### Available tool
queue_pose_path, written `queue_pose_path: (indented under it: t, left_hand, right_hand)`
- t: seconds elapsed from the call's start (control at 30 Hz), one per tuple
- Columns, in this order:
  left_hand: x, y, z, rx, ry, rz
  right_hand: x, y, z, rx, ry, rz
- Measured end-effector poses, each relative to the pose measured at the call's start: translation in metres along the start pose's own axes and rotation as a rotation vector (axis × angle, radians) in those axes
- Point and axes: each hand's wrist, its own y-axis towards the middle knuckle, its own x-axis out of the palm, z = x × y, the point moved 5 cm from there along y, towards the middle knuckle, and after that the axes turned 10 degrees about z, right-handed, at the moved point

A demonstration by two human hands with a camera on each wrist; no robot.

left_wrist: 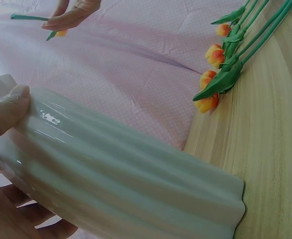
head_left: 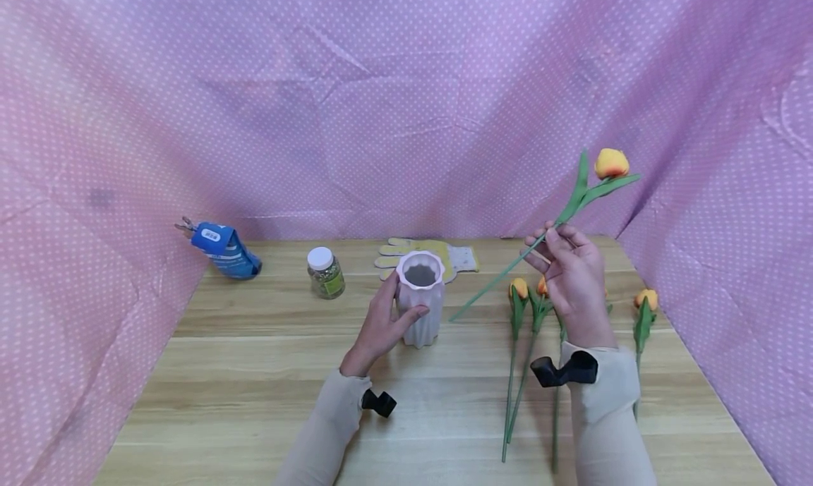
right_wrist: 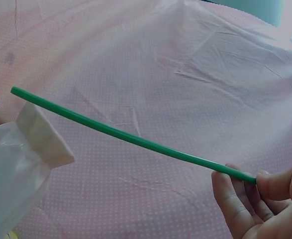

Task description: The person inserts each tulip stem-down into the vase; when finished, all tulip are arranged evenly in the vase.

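My left hand (head_left: pixel 381 325) grips a white fluted vase (head_left: pixel 425 313) that stands upright on the table. In the left wrist view the thumb lies across the vase (left_wrist: pixel 121 154) near its rim and the fingers curl round the other side. Inside, the vase looks grey; I cannot tell what that is. Raised to the right, my right hand (head_left: pixel 576 278) pinches the green stem of an artificial tulip (head_left: pixel 612 163) with a yellow-orange bloom. The stem (right_wrist: pixel 136 140) slants down leftward, its lower end beside the vase and apart from it.
Several more tulips (head_left: pixel 519 288) lie at the right, partly under my right arm. Behind the vase is a yellow-and-white work glove (head_left: pixel 462 258). A white-lidded jar (head_left: pixel 326 274) and a blue bag (head_left: pixel 229 252) stand further left. Pink dotted cloth (head_left: pixel 406 119) hangs around the wooden table (head_left: pixel 254 401).
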Motion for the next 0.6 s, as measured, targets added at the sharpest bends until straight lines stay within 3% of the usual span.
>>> queue_pose_path:
  t: [0.3,0.6]
  left_hand:
    - [0.0,0.0,0.001,0.023,0.012,0.001]
    - [0.0,0.0,-0.001,0.038,0.018,0.002]
  right_hand:
    - [0.017,0.009,-0.009,-0.042,0.081,0.031]
    - [0.027,0.016,-0.006,-0.082,0.075,0.093]
